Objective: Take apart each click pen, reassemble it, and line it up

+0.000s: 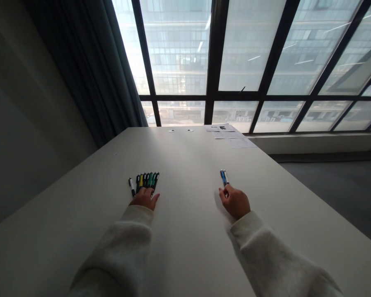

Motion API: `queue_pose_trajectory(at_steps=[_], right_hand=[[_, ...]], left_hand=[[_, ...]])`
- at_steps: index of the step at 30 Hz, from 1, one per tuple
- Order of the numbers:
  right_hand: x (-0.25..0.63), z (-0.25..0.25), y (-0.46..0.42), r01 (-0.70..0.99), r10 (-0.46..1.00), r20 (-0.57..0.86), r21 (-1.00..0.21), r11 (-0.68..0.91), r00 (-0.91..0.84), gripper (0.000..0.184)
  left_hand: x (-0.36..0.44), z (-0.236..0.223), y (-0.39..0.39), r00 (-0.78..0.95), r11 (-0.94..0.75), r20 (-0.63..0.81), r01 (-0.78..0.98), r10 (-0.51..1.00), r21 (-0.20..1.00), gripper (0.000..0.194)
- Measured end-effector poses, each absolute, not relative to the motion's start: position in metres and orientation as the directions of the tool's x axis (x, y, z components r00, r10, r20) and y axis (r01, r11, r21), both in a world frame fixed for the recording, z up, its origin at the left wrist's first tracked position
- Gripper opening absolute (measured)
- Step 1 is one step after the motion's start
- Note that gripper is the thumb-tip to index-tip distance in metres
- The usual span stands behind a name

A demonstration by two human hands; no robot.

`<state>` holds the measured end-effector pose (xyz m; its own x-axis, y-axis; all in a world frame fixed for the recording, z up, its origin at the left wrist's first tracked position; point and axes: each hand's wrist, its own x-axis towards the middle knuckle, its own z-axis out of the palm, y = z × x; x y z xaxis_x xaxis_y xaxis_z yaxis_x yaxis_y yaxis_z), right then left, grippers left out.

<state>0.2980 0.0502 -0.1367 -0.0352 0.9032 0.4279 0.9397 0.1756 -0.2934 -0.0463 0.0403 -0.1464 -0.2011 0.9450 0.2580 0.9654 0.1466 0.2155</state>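
A row of several pens lies side by side on the white table (185, 231), among them a yellow pen (141, 180) and a green pen (150, 179). My left hand (144, 199) rests over their near ends, thumb held apart from the fingers. Just left of that row, a white pen (131, 186) with a dark end lies slightly tilted. On the right, a blue pen (223, 177) and a white-and-blue pen (226, 176) lie close together. My right hand (235, 202) is closed at their near ends, which its fingers hide; whether it grips one or both is unclear.
Printed papers (224, 131) lie at the table's far right corner. Two small white round pieces (190, 130) sit near the far edge. Beyond stand tall windows (182, 53), with a dark curtain (92, 70) on the left. The table's right edge drops to grey floor.
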Motion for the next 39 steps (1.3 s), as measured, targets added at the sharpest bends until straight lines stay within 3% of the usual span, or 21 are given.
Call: queue_pose_trajectory(at_steps=[3, 10, 14, 19, 25, 30, 35, 39], right_hand=[[0.298, -0.137, 0.048, 0.925, 0.875, 0.481, -0.308, 0.224, -0.052, 0.029], [0.294, -0.141, 0.043, 0.866, 0.809, 0.577, -0.341, 0.365, -0.114, 0.032], [0.292, -0.14, 0.04, 0.851, 0.822, 0.549, -0.351, 0.391, -0.152, 0.033], [0.29, -0.136, 0.038, 0.838, 0.866, 0.465, -0.389, 0.384, -0.181, 0.033], [0.284, -0.132, 0.035, 0.617, 0.894, 0.385, -0.653, 0.44, -0.23, 0.031], [0.275, -0.116, 0.023, 0.283, 0.932, 0.327, -0.889, 0.36, -0.159, 0.029], [0.272, -0.061, 0.015, 0.146, 0.875, 0.475, -0.876, 0.46, 0.096, 0.021], [0.271, -0.008, 0.012, 0.077, 0.832, 0.537, -0.844, 0.531, 0.14, 0.017]], left_hand=[[-0.048, -0.148, 0.042, -0.201, 0.172, 0.218, 0.974, 0.955, 0.146, 0.029], [-0.046, -0.141, 0.039, -0.217, 0.174, 0.233, 0.966, 0.948, 0.189, 0.027], [-0.044, -0.138, 0.039, -0.221, 0.134, 0.277, 0.944, 0.935, 0.3, 0.022], [-0.034, -0.135, 0.04, -0.238, 0.015, 0.34, 0.837, 0.91, 0.547, 0.019], [0.007, -0.143, 0.029, -0.227, -0.109, 0.249, 0.493, 0.942, 0.863, 0.037], [0.038, -0.128, 0.027, -0.161, -0.15, 0.187, 0.217, 0.969, 0.965, 0.048], [0.055, -0.057, 0.023, -0.167, -0.211, 0.165, -0.31, 0.972, 0.927, 0.041], [0.06, 0.007, 0.007, -0.2, -0.3, 0.24, -0.363, 0.95, 0.882, 0.036]])
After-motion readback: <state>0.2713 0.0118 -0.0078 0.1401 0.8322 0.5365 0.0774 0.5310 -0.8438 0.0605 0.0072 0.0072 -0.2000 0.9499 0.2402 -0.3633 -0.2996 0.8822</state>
